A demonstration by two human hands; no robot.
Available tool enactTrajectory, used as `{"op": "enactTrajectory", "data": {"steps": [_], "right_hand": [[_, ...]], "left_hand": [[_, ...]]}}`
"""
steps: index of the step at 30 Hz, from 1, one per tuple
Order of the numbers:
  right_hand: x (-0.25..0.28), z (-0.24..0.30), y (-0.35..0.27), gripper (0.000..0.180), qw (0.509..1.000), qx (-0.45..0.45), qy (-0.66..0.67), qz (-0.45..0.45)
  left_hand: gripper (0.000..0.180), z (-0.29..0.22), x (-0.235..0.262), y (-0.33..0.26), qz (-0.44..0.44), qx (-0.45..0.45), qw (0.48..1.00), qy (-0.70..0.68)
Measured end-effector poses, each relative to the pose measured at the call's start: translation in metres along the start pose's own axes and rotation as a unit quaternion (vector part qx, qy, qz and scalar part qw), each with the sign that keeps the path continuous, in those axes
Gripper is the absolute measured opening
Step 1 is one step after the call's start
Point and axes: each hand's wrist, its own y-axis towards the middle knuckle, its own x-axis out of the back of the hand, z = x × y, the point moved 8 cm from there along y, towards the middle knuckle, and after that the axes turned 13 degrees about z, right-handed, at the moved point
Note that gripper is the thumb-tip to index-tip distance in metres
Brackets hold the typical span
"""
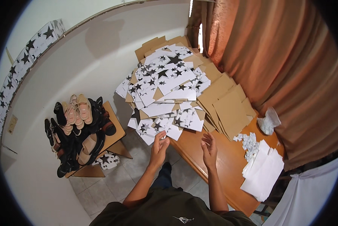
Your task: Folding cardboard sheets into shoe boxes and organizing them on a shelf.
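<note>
Just beyond our hands, up the worktop, the heap of star-printed flat cartons spills toward us; our left hand, fingers loose and empty, nearly touches its nearest sheet; our right hand hovers open, farther off.

A plain white wall filled the upper left of the frame, shadowed near its middle. Grey floor tiles showed at the lower centre. An orange-brown curtain hung down the right side, daylight leaking through a narrow gap at the top centre. A wooden table ran diagonally across the middle.
</note>
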Motion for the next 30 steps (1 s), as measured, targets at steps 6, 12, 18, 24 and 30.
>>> {"op": "enactTrajectory", "data": {"steps": [6, 12, 18, 24, 30], "right_hand": [[-0.029, -0.020, 0.115, 0.057, 0.999, 0.002, -0.030, 0.025], [-0.053, -0.058, 0.251, 0.058, 0.998, -0.019, -0.050, 0.021], [-0.077, -0.106, 0.349, 0.052, 0.995, -0.058, -0.075, 0.001], [-0.088, -0.165, 0.382, 0.063, 0.981, -0.172, -0.045, -0.074], [-0.097, -0.176, 0.384, 0.065, 0.956, -0.175, 0.154, -0.178]], "left_hand": [[0.051, 0.020, 0.062, 0.101, -0.043, 0.009, 0.998, 0.035], [0.043, 0.022, 0.127, 0.227, -0.076, 0.010, 0.992, 0.097], [0.044, 0.045, 0.182, 0.340, -0.080, 0.000, 0.966, 0.245], [0.072, 0.064, 0.204, 0.392, -0.100, 0.093, 0.826, 0.548], [0.080, 0.078, 0.206, 0.399, -0.084, 0.106, 0.844, 0.520]]}}
